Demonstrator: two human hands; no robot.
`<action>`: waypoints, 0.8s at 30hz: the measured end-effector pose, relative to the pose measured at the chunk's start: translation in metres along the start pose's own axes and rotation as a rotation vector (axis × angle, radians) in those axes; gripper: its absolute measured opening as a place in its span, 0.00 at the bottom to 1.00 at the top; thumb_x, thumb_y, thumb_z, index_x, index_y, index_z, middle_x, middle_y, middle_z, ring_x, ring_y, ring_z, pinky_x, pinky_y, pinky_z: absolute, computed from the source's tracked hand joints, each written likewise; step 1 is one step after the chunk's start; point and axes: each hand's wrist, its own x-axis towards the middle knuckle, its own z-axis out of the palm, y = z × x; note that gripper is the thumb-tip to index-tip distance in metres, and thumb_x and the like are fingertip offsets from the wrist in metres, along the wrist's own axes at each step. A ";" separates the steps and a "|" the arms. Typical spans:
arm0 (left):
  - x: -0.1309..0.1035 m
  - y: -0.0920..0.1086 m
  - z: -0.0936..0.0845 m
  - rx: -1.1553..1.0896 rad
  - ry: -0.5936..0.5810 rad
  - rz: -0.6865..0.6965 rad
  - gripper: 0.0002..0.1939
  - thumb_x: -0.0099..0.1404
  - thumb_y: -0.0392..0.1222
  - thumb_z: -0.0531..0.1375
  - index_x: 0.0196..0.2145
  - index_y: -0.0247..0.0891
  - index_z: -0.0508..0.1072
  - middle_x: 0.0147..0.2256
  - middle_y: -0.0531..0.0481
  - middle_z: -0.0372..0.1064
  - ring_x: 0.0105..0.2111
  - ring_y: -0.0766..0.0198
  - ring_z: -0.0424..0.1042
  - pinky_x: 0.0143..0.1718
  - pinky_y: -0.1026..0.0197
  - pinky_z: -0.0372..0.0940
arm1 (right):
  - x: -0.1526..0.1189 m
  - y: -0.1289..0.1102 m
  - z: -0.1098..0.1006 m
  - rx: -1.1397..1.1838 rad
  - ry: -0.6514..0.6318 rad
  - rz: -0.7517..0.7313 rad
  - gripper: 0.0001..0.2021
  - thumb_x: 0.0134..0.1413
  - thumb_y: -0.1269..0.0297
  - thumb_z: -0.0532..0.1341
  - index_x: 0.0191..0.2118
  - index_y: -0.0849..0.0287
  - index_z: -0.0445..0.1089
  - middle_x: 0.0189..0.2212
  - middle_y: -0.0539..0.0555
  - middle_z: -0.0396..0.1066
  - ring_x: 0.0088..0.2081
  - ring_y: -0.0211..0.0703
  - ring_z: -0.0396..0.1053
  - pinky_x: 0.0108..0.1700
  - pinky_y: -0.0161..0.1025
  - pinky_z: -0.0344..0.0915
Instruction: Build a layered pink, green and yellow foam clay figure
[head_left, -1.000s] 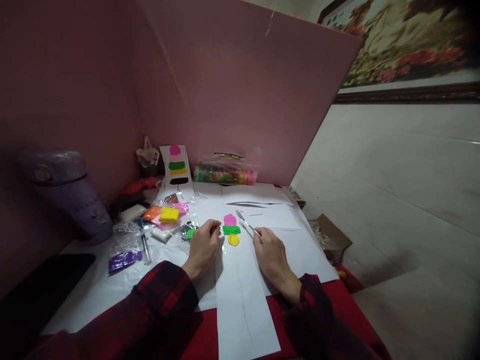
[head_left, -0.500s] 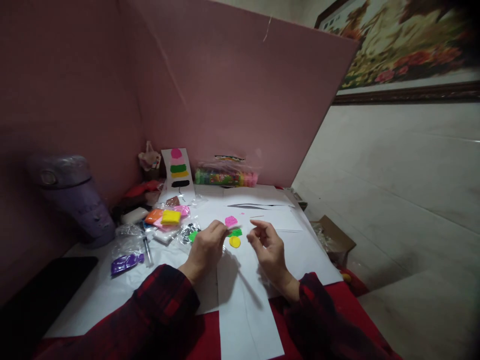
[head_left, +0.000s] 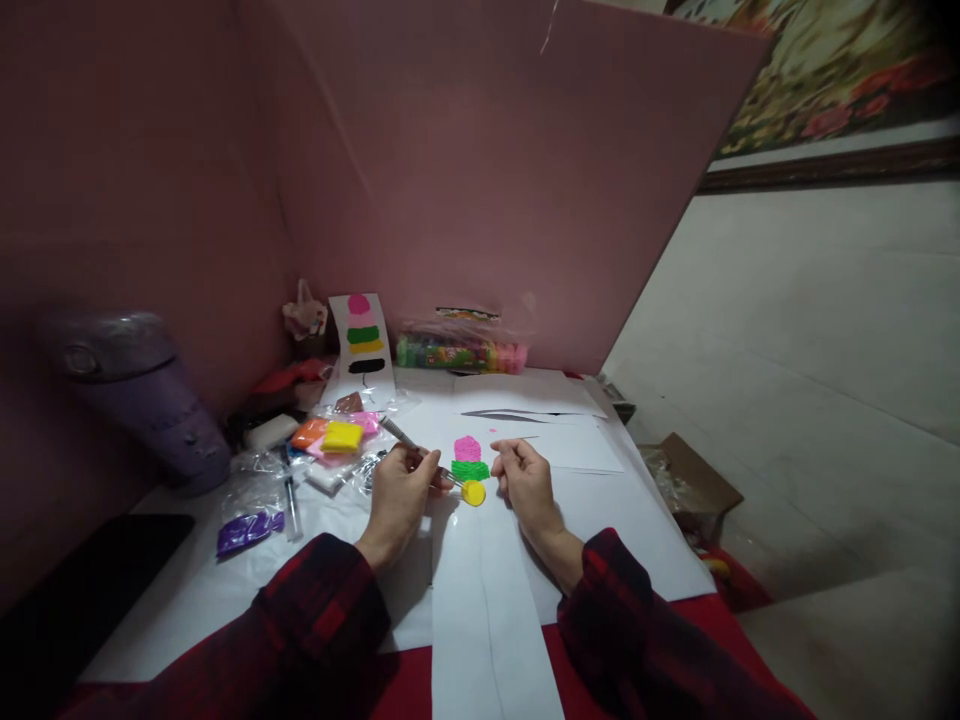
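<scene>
Slim metal tweezers slant through the fingers of my left hand, which is closed around them. Their tips reach the edge of a flat round of yellow clay. Above that round, a green clay patch and a pink clay patch sit in a column on a long white paper strip. Just right of the clay, my right hand has thumb and fingers drawn together; whatever is between them, if anything, is too small to make out.
Clay packets and a purple packet lie on the left. A purple bottle stands beyond them. A card with coloured patches leans at the back, beside a bag of coloured sticks. An open cardboard box sits right.
My left hand has turned so the tweezers point down-right at the yellow clay. My right hand's fingers have closed together near the clay. The view has shifted slightly.
</scene>
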 end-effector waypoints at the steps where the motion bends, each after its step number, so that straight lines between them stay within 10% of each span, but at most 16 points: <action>1: 0.000 0.000 0.001 -0.005 -0.002 -0.016 0.12 0.52 0.45 0.63 0.28 0.35 0.66 0.20 0.51 0.71 0.20 0.59 0.75 0.19 0.62 0.68 | 0.002 0.000 0.000 -0.002 -0.003 0.013 0.16 0.54 0.50 0.59 0.33 0.60 0.68 0.18 0.45 0.62 0.14 0.29 0.49 0.13 0.29 0.48; 24: -0.004 -0.021 0.005 0.082 -0.105 0.019 0.11 0.56 0.47 0.60 0.28 0.38 0.64 0.15 0.54 0.67 0.14 0.61 0.69 0.15 0.64 0.63 | 0.003 0.009 -0.002 -0.250 -0.069 -0.011 0.19 0.55 0.46 0.56 0.28 0.57 0.69 0.17 0.47 0.66 0.16 0.35 0.59 0.17 0.31 0.54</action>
